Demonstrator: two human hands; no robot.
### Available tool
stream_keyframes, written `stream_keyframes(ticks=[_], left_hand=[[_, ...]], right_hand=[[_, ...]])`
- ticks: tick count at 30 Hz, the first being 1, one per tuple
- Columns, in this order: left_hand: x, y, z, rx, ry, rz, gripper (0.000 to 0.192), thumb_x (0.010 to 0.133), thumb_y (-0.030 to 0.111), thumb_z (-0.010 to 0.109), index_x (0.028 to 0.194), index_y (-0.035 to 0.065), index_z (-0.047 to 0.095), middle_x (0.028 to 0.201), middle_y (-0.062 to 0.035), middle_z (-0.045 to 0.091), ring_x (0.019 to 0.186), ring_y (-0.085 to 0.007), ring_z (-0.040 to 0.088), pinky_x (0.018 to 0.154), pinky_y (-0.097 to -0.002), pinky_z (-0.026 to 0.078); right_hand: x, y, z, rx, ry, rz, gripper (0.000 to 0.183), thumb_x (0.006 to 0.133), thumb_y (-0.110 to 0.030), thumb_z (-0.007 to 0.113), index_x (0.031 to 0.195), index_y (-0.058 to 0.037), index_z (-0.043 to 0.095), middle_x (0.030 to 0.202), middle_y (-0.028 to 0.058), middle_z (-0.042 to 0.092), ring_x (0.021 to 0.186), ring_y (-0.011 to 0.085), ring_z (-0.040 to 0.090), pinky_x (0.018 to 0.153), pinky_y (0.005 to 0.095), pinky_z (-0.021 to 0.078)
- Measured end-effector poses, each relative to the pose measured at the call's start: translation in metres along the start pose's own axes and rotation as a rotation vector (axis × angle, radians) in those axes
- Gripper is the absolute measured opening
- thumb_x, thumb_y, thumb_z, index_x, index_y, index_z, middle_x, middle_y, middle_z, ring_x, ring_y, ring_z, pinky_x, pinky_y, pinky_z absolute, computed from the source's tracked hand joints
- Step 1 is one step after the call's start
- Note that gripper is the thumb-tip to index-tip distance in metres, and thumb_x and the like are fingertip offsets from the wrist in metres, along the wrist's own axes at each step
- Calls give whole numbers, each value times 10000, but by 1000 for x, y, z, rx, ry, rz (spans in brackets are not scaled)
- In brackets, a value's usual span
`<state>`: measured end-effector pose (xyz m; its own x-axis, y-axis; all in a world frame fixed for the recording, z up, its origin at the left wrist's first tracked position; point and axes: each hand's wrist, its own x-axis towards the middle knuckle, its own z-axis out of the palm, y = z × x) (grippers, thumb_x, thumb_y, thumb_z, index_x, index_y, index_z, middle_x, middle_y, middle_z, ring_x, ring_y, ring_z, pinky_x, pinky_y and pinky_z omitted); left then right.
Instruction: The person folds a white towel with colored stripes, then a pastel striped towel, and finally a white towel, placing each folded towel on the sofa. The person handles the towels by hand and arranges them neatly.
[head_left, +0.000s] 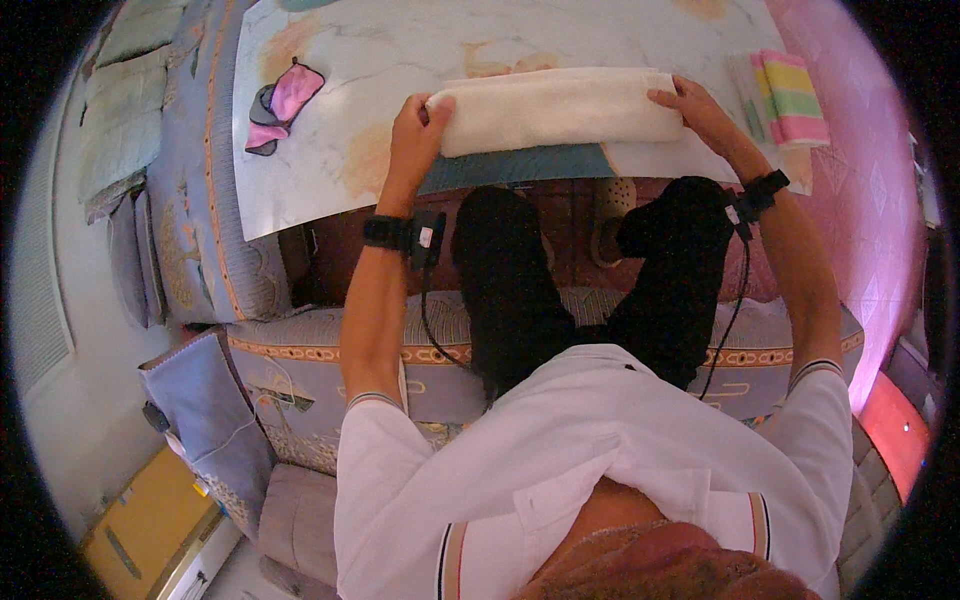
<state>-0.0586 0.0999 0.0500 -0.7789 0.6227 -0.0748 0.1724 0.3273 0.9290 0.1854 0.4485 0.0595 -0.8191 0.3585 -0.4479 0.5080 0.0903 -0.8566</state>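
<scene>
A white cloth, probably a towel (559, 109), is folded into a long flat strip over the near part of the marble-patterned table (360, 90). My left hand (424, 131) pinches its left end, thumb on top. At its right end, my right hand (694, 109) grips the upper corner between thumb and fingers. To the left lies a crumpled pink and grey cloth (296, 94). A folded striped cloth (795, 97) in pink, yellow and green rests near the table's right edge. Both wrists wear black straps with cables.
My knees, in black trousers (502, 247), are just below the table's near edge. The patterned sofa seat (442, 375) is beneath me, and another sofa part (187, 187) runs along the left. A blue-grey cloth (202, 405) hangs at lower left above a yellow-brown box (150, 517).
</scene>
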Motion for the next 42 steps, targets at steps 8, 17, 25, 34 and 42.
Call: stream_keyframes(ticks=[8,17,25,34,42], left_hand=[[-13,-3,-2,106,-92,-12,410,915,299,665,1136,-25,543,942,-124,660,850,-187,630,747,-326,500],[7,-2,11,325,134,58,397,949,319,596,1126,-33,545,974,-245,666,889,-379,658,772,-426,506],[22,-8,20,469,177,41,409,902,288,632,1160,-20,557,1017,-280,667,969,-448,641,828,-465,509],[19,-4,16,669,307,117,383,918,267,602,1208,19,574,1098,-232,649,1019,-418,616,858,-470,496],[0,20,16,596,101,399,293,894,229,663,1150,89,643,989,-126,668,832,-293,655,765,-403,521]], right_hand=[[-8,11,-6,-41,-2,-167,498,926,-374,631,1247,2,570,1104,90,653,990,193,599,883,332,477],[15,18,7,-299,276,-232,415,975,-391,540,1125,-4,543,1008,128,631,919,219,578,809,352,468],[47,43,11,-554,395,-119,463,957,-395,519,1071,53,548,1050,292,633,989,465,612,859,500,486],[51,20,9,-886,433,1,401,948,-346,528,1124,13,558,1070,270,654,982,443,635,855,517,506],[16,-46,38,-376,173,-407,304,953,-249,550,1176,-44,583,965,157,683,820,295,693,714,409,568]])
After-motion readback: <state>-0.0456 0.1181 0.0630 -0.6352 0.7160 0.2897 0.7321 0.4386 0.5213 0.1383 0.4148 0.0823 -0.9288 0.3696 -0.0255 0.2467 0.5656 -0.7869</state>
